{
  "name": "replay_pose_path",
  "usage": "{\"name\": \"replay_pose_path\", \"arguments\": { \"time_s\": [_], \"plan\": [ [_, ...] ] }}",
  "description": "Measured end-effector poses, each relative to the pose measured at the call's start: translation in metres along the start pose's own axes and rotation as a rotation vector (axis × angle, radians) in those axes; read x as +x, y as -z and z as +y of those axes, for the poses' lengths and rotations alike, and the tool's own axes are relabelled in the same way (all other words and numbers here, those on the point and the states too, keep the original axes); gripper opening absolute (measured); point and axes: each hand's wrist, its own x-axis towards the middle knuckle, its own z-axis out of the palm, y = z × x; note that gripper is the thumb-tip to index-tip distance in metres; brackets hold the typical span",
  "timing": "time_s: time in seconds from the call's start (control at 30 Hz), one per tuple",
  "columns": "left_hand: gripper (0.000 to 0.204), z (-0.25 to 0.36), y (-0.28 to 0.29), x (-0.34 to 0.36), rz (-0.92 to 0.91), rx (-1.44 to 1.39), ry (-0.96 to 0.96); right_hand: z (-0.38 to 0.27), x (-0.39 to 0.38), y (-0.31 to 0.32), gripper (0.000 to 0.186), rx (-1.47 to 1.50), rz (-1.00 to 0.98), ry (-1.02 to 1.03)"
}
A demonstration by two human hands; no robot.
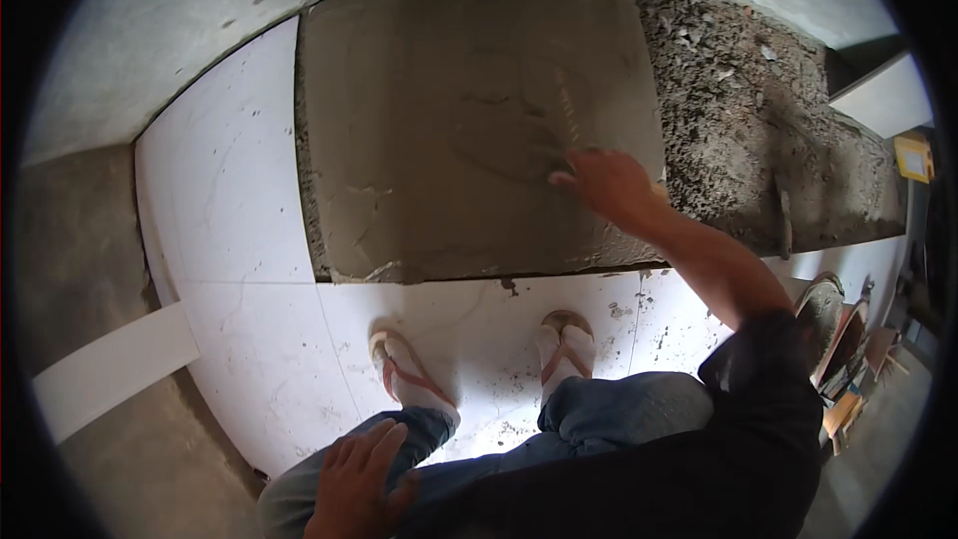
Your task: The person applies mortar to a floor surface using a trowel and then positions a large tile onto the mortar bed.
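My right hand (pixel 611 186) is over the right part of a smooth bed of wet grey mortar (pixel 429 120). Its fingers are curled, with the thumb toward the left. A small pale bit shows beside the wrist, but whatever the hand holds is hidden. Faint curved marks and a short ridged streak run through the mortar near the fingers. My left hand (pixel 361 479) lies on the jeans over my left thigh, holding nothing, its fingers stretched out.
White tiles (pixel 225 170) border the mortar on the left and near sides; my sandalled feet stand on the near ones. Rough, crumbly mortar (pixel 728 110) spreads to the right, with a stick-like piece (pixel 784 215) on it. Buckets (pixel 820 319) stand at the right. A wall (pixel 230 30) closes the far side.
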Motion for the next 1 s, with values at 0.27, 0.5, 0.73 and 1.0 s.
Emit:
{"name": "replay_pose_path", "arguments": {
  "time_s": [0.27,0.5,0.73,1.0],
  "plan": [
    [0.060,-0.015,-0.001,0.017,-0.217,-0.122,-0.056,0.022,-0.053,-0.001,0.050,-0.004,-0.324,-0.075],
    [0.060,-0.008,0.009,0.036,-0.261,-0.040,0.013,0.112,0.048,0.082,0.054,0.020,0.014,-0.422],
    [0.059,-0.014,0.004,0.043,-0.248,-0.087,-0.019,0.121,0.165,0.090,0.056,0.201,0.221,-0.374],
    [0.054,0.006,0.020,0.048,-0.237,-0.076,-0.038,0.021,0.092,0.044,0.048,0.265,0.117,-0.083]
  ]
}}
